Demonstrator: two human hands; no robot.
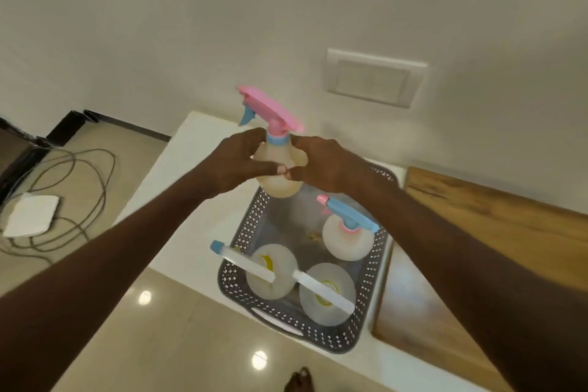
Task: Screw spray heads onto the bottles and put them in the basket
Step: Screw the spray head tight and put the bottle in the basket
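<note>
Now both hands, left hand [241, 159] and right hand [321, 162], grip the round cloudy plastic bottle [273, 175] with its pink spray head [270, 111] above the grey holey basket [372, 293]. It looks light and slippery; hold its belly.

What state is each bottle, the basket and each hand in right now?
Pink-headed bottle: upright, held above the basket's far end, pink spray head on.
Left hand: grips that bottle's body.
Right hand: grips its other side.
Blue-headed bottle: standing in the basket, head on.
Two white-headed bottles: standing in the basket, heads on.
Basket: on the white counter, three bottles inside.
</note>
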